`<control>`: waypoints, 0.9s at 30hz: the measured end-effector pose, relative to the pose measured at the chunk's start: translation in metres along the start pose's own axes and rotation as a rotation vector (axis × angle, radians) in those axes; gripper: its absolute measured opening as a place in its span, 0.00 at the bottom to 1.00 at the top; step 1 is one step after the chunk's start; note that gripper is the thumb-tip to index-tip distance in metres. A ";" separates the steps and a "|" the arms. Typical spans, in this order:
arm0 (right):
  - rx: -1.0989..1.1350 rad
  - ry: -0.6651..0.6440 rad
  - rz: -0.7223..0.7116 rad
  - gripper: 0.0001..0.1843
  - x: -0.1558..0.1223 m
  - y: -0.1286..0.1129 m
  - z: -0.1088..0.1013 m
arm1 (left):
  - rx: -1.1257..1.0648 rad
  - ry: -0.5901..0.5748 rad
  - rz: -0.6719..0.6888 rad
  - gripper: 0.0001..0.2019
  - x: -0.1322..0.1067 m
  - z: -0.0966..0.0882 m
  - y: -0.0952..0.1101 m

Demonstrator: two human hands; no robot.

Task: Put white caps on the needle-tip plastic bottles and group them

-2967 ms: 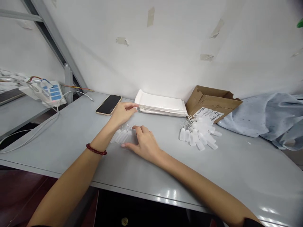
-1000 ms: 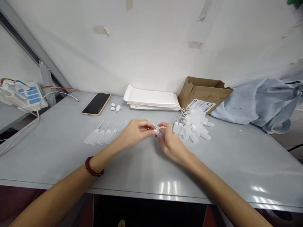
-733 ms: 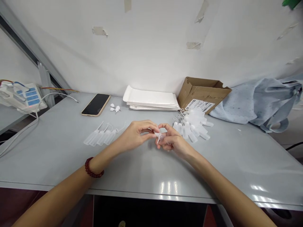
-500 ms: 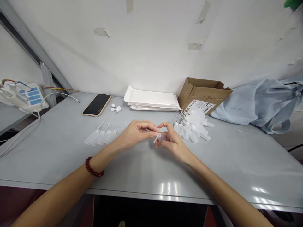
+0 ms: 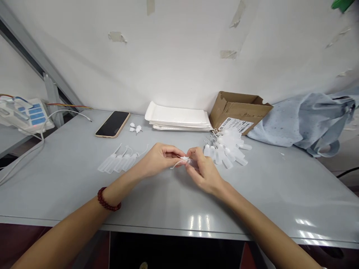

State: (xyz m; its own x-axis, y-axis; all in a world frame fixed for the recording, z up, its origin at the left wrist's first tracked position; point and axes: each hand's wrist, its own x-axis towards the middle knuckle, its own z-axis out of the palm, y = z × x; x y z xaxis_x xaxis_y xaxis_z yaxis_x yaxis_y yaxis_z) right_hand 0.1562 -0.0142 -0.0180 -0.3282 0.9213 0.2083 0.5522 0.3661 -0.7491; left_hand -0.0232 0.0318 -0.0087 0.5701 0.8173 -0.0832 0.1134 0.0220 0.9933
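In the head view, your left hand point(image 5: 158, 160) and right hand point(image 5: 204, 170) meet near the middle of the frame. The fingers of both are pinched around a small pale bottle point(image 5: 185, 159): your left at its white end, your right around its body, most of which your fingers hide. A thin strap curves out from it toward the lower left. At left of centre you have a slanted row of translucent bottles point(image 5: 118, 163), with some white caps point(image 5: 135, 129) above it, just beside the phone point(image 5: 113, 124). Right of centre, a loose pile of bottles point(image 5: 228, 145) lies against the cardboard box point(image 5: 244, 114); white envelopes point(image 5: 179, 115) are stacked to the box's left.
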 end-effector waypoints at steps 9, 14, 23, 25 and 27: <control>0.251 0.041 0.079 0.03 0.000 0.007 0.006 | 0.308 0.041 0.361 0.06 -0.003 0.004 0.000; 0.551 0.022 0.246 0.03 0.003 0.006 0.008 | 0.493 0.053 0.548 0.08 -0.004 0.004 -0.002; 0.682 0.089 0.244 0.03 0.003 -0.003 0.011 | 0.073 0.054 0.104 0.08 -0.002 0.006 0.003; 0.649 0.112 0.227 0.04 0.002 -0.002 0.012 | 0.100 0.033 0.008 0.10 -0.002 0.004 0.005; 0.620 0.126 0.214 0.05 0.001 -0.001 0.012 | 0.135 -0.009 -0.016 0.12 -0.004 0.003 0.006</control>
State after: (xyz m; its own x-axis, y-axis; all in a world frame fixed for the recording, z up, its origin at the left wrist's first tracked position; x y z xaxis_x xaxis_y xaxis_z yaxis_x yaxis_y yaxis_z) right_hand 0.1460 -0.0151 -0.0252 -0.1478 0.9873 0.0587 0.0404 0.0653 -0.9970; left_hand -0.0219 0.0271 -0.0023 0.5742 0.8125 -0.1006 0.2313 -0.0431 0.9719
